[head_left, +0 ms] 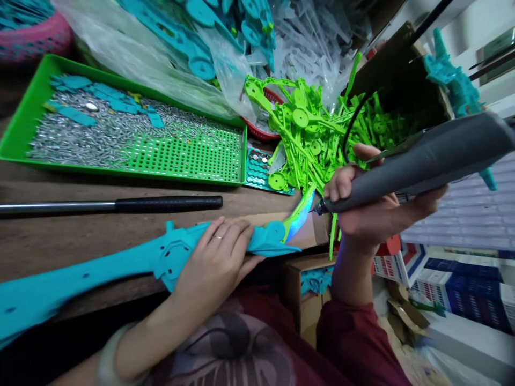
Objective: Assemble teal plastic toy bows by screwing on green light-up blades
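Observation:
My left hand (215, 262) presses down on a long turquoise plastic toy sword (100, 268) that lies along the near edge of the wooden bench (80, 230). Its fingers curl over the hilt end, where a green glowing piece (300, 214) sticks out. My right hand (374, 206) grips a grey electric screwdriver (418, 161), its tip close to that green piece.
A green tray (24, 118) of small metal screws sits at the back left. A black-handled rod (120, 205) lies across the bench. A heap of lime-green plastic parts (314, 128) and bags of turquoise parts (193, 37) fill the back. Cardboard boxes (462, 284) stand at lower right.

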A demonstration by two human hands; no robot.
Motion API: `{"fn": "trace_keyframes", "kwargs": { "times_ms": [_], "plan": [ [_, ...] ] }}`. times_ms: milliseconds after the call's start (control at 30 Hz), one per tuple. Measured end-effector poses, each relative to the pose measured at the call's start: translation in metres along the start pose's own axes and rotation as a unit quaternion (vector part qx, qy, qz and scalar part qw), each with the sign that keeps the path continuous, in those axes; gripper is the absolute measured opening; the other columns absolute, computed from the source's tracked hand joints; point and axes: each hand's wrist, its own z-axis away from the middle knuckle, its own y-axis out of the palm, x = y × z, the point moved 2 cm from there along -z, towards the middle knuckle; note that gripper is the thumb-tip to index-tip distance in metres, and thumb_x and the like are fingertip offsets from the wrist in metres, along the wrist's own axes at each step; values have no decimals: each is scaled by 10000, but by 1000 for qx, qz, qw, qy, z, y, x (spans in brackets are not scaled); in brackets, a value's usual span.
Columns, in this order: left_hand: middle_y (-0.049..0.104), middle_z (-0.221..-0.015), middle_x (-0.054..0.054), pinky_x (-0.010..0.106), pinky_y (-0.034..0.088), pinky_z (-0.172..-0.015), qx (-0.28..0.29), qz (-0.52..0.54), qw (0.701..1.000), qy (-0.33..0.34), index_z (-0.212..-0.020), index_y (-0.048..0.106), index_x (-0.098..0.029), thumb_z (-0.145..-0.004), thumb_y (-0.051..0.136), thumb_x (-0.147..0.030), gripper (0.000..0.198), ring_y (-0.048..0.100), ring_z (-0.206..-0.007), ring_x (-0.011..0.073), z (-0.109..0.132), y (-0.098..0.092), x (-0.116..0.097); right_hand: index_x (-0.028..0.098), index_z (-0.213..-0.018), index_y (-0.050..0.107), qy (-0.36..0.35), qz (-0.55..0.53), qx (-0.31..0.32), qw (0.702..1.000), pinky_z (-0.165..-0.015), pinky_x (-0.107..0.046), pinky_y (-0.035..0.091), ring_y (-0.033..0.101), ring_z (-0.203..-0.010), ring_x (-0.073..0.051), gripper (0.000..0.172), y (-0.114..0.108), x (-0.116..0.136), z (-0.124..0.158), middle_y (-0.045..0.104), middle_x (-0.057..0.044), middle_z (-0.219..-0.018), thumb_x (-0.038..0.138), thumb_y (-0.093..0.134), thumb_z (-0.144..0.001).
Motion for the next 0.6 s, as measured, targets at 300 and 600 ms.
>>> {"fn": "trace_keyframes", "kwargs": {
  "times_ms": [300,600],
  "plan": [
    [682,-1191,223,544,494,-1037,-2,9,1000,-8,-1197,598,-37,-975,583,-342,378,657,-1100,363,-1,2,1,269,-1072,598,-4,-115,-50,992,-447,-351,423,426,-382,-171,877,31,-17,37,451,50,-478,989,229,-731],
    [704,-1173,210,526,509,-1017,-10,32,999,-26,-1173,627,-54,-988,554,-322,334,679,-1076,346,-3,0,1,324,-1086,509,-79,-97,-39,991,-473,-324,456,459,-408,-159,485,48,-58,71,438,85,-531,749,531,-853]
  ]
}}
